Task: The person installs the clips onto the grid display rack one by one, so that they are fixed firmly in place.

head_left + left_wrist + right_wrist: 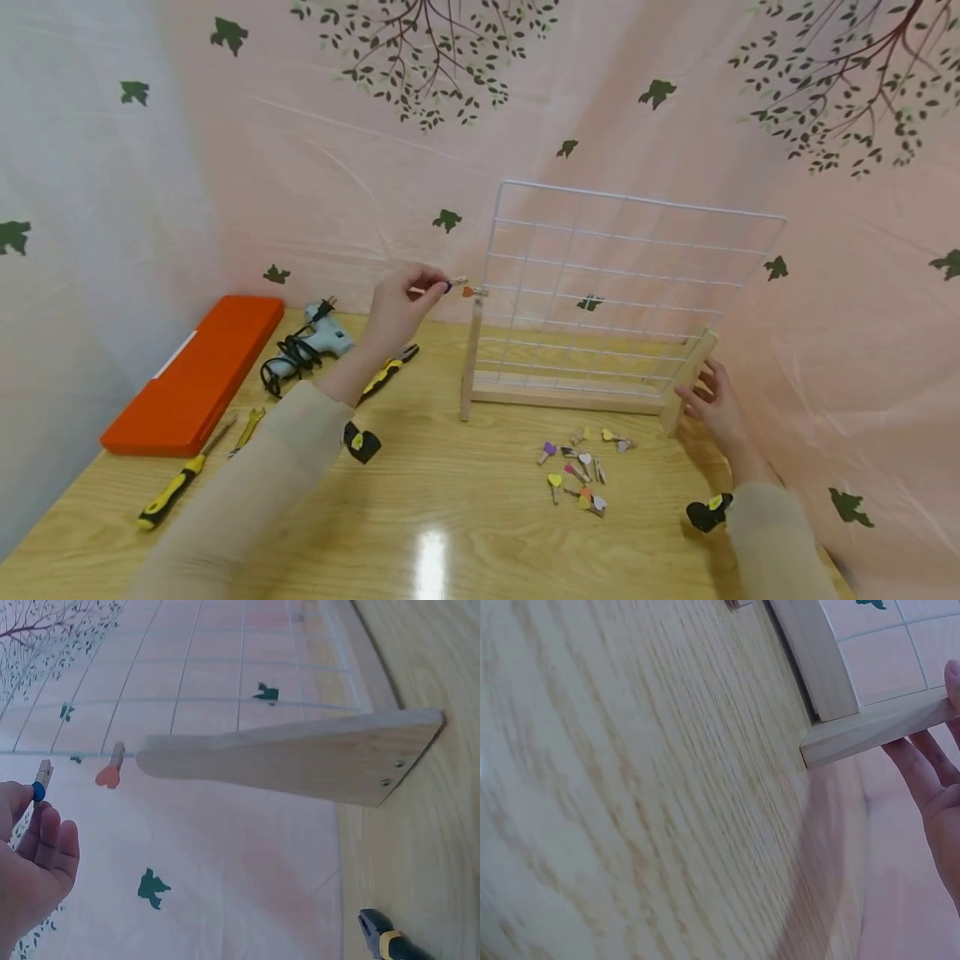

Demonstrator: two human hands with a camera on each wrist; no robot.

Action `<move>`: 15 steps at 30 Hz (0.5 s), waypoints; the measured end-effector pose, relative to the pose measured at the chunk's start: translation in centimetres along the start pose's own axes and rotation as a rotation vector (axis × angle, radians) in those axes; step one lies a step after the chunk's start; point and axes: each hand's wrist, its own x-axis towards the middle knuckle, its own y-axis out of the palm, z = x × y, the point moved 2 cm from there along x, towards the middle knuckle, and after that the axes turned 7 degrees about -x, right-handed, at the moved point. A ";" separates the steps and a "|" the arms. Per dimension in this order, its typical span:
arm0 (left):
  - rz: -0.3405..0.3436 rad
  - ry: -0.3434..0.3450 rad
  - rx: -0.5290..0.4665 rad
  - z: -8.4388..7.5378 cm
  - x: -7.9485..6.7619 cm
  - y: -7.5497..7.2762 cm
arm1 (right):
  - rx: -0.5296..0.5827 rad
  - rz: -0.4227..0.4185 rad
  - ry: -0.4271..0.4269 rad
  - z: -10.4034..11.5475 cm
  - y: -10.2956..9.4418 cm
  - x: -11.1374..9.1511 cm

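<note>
My left hand (401,304) pinches a small wooden clothespin (45,774) with a blue decoration between thumb and fingertips. It is held just off the left edge of a white wire grid (626,276), apart from the wire. A clothespin with an orange heart (109,775) is clipped on that edge, just above the left wooden post (470,367). The grid stands upright in a wooden stand. At the other end, my right hand (717,408) holds the right wooden post (688,375), thumb on one side and fingers on the other.
Several heart clothespins (555,480) lie scattered before the stand. On the left are an orange case (202,367), a glue gun (326,335) with wound cord, pliers (386,375), a screwdriver (172,492) and a wrench (251,427). A printed curtain (337,208) hangs behind.
</note>
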 end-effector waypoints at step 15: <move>-0.078 0.128 0.177 1.6 4.4 1.0 | -0.015 0.004 -0.020 -0.4 0.3 -0.2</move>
